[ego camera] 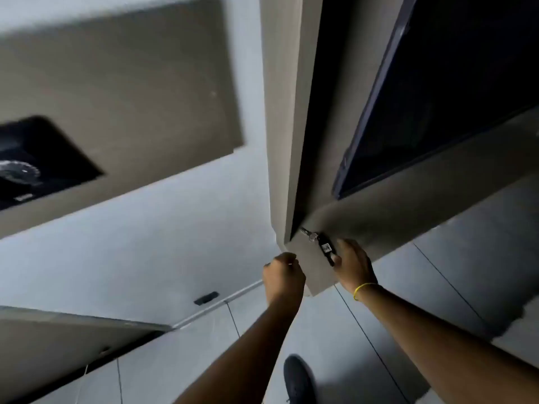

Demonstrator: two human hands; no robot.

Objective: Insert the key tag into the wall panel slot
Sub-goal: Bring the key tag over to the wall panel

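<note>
A black key tag (327, 248) with a white label hangs from a metal ring and key (309, 234). My right hand (354, 265) is shut on the tag's lower end, just in front of the bottom corner of a grey door (379, 223). The key points up-left toward the dark gap at the door's edge. My left hand (283, 274) is a closed fist just left of that corner; whether it holds anything I cannot tell. No wall panel slot is visible to me. The view is blurred.
A grey wall cabinet (122, 91) with a black safe dial (20, 173) sits at the left. A small black doorstop (206, 298) is low on the white wall. My dark shoe (299, 380) stands on grey floor tiles. A dark glass pane (455, 91) fills the door.
</note>
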